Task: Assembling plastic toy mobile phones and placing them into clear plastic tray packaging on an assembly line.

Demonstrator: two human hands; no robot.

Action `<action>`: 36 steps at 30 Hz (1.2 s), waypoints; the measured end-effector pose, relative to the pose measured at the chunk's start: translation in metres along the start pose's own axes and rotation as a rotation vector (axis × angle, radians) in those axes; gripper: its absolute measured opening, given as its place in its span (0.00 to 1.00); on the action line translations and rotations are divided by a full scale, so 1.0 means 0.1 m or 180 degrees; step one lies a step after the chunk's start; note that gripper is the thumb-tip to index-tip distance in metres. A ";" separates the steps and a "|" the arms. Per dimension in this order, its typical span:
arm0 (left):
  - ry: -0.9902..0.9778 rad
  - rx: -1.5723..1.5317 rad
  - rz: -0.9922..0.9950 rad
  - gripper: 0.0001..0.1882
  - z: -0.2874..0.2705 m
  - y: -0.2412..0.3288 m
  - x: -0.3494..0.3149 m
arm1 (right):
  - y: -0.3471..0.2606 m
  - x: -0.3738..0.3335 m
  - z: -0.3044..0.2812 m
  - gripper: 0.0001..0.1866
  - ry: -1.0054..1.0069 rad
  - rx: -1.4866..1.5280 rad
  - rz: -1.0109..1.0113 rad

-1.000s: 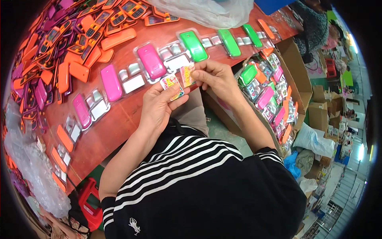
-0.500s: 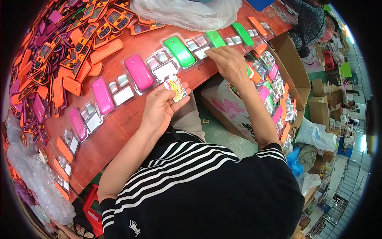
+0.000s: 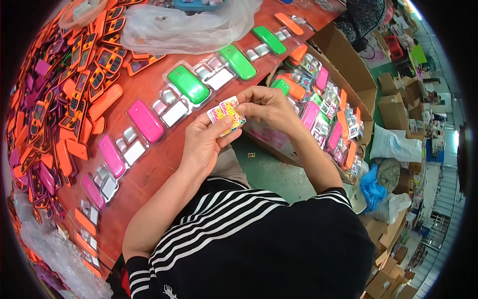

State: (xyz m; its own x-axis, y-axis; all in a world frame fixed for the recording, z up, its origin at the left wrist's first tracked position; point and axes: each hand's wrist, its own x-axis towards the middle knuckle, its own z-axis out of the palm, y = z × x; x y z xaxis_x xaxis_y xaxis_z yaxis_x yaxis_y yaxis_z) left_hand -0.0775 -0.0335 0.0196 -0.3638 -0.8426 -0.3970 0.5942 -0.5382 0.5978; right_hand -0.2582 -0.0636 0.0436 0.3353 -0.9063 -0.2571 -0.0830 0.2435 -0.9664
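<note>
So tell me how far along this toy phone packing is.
Looks done: a cardboard box at the right holds many filled blister packs. In hand: the left hand holds a small stack of colourful paper cards and the right hand pinches one. Left: open blister trays with phones line the red table, and loose orange phones are piled behind.

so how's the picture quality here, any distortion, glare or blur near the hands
Head view: strong fisheye bending, the red table edge curves and the corners go black; soft glare on the clear plastic bag; left hand, right hand and the small colourful cards are sharp, and the far background at the right rim is small and squeezed.
</note>
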 end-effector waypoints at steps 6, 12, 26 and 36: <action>0.0125 -0.0018 -0.0037 0.13 0.10 0.00 0.12 | 0.05 0.18 -0.63 0.06 0.1604 -0.2321 -0.1832; 0.0226 0.0056 -0.0042 0.14 0.07 -0.02 0.20 | 0.21 0.43 -1.03 0.16 0.1213 -0.5065 -0.2735; -0.0086 0.0082 -0.0319 0.13 0.22 -0.17 0.39 | 0.14 -0.05 -0.35 0.10 0.0643 -0.0431 -0.0409; 0.0108 0.0040 -0.0193 0.12 0.33 -0.16 0.41 | 0.06 -0.10 -0.44 0.08 0.0266 0.0454 -0.0100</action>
State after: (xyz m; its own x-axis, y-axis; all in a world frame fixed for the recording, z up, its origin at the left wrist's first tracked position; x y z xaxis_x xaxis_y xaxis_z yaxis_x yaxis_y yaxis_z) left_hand -0.1256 -0.0600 0.0171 -0.3742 -0.8075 -0.4560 0.5625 -0.5886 0.5806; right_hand -0.3031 -0.0683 0.0399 0.2560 -0.9384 -0.2323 0.0624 0.2558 -0.9647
